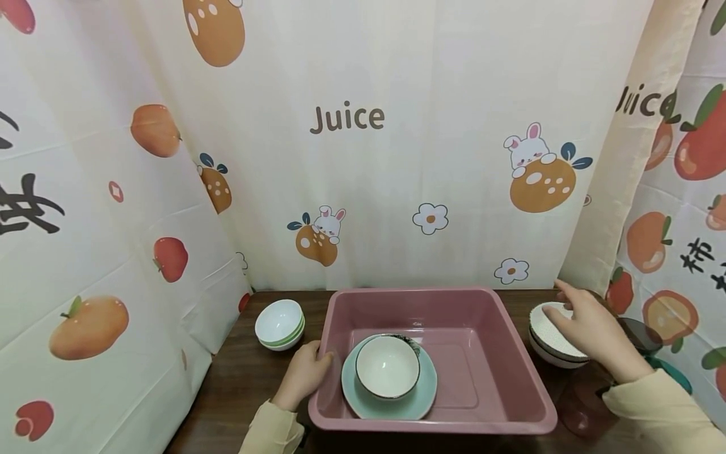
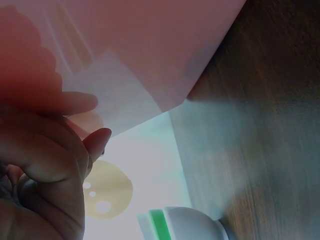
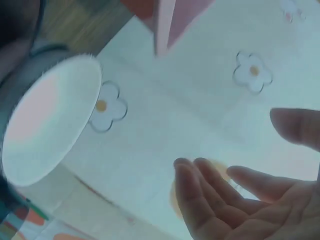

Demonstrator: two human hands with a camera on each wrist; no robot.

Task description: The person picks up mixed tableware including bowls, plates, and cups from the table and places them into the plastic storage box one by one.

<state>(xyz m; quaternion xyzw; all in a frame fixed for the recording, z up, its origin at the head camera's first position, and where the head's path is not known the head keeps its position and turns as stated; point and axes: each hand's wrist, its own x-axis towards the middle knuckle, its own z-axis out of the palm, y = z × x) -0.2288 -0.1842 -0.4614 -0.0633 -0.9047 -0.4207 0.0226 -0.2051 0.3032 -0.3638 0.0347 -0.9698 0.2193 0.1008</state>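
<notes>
- Wood-grain counter [image 1: 227,394] carries pink basin [image 1: 442,366]
- Fruit-print curtain [image 1: 397,176] hangs behind basin
- Left hand [image 1: 305,374] grips basin's left rim
- Right of basin, loosely spread right hand [image 1: 592,329] holds nothing

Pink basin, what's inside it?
In the pink basin, a dark-rimmed white bowl sits over a light-blue plate. A dark patterned edge peeks out behind the bowl. The bowl covers the plate's middle, so what's directly underneath can't be seen.
</notes>
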